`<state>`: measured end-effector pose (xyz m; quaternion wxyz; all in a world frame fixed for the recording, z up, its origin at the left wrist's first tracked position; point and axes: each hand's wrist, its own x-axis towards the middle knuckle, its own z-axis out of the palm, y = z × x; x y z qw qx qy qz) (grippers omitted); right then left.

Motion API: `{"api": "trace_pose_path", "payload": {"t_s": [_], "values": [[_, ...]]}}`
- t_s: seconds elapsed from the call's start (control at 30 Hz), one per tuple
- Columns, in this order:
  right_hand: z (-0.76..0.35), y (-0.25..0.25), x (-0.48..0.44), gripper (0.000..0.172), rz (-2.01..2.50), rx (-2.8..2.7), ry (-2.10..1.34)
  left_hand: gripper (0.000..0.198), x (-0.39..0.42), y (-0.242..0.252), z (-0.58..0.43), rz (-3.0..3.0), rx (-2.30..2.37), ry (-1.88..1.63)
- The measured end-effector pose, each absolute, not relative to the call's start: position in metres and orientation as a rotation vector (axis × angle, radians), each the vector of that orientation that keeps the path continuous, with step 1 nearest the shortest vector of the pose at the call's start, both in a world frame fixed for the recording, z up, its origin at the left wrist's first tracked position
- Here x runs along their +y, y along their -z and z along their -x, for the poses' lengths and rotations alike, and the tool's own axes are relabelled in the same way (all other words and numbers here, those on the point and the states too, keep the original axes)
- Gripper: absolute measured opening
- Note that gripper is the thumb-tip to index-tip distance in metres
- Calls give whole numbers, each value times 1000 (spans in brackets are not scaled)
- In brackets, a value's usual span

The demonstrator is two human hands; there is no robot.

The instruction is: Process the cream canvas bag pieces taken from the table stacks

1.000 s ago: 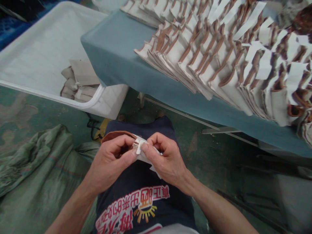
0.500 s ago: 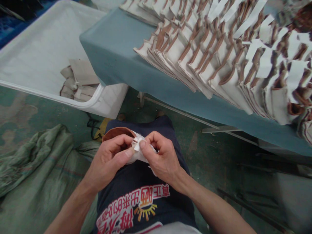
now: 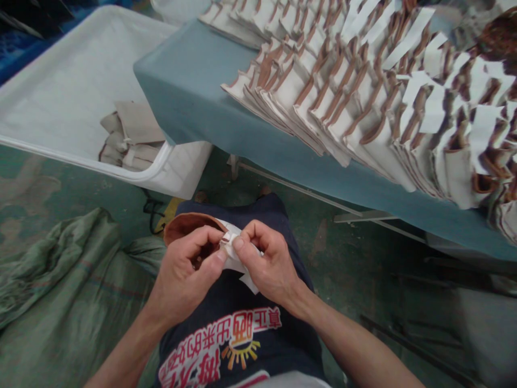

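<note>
Over my lap I hold a curved, cream piece with a brown lining (image 3: 188, 221), which looks like a sewn leather or fabric part. My left hand (image 3: 189, 277) pinches its edge between thumb and fingers, close to a small gathered white bit (image 3: 228, 240). On the other side of that bit, my right hand (image 3: 272, 264) is closed, its thumb pressing down on the white material. A flat white strip (image 3: 249, 283) hangs below the right fingers. Both sets of fingertips nearly meet, and they hide part of the piece.
A blue-grey covered table (image 3: 186, 91) carries rows of similar cream-and-brown pieces (image 3: 323, 97), some with white paper strips. At left, a white bin (image 3: 72, 70) contains several beige bundles (image 3: 139, 126). Green woven sacking (image 3: 81, 291) lies beside my legs, and a dark apron (image 3: 283, 339) covers my lap.
The piece has shifted slightly and more of its brown lining shows at the left. The white strip below my right hand shows more. Both hands keep their pinch.
</note>
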<state>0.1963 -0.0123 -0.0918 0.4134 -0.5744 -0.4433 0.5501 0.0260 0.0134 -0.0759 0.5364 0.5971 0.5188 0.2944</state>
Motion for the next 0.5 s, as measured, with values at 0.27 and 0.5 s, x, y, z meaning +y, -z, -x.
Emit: {"api": "trace_pose_path", "payload": {"t_s": [0.27,0.5], "values": [[-201,93,1,35,1340,-978,-1718,12,9,69,-36,-1586,1316,-783],[-196,96,-1,36,1288,-1026,-1735,15,7,72,-50,-1599,1322,-877]]}}
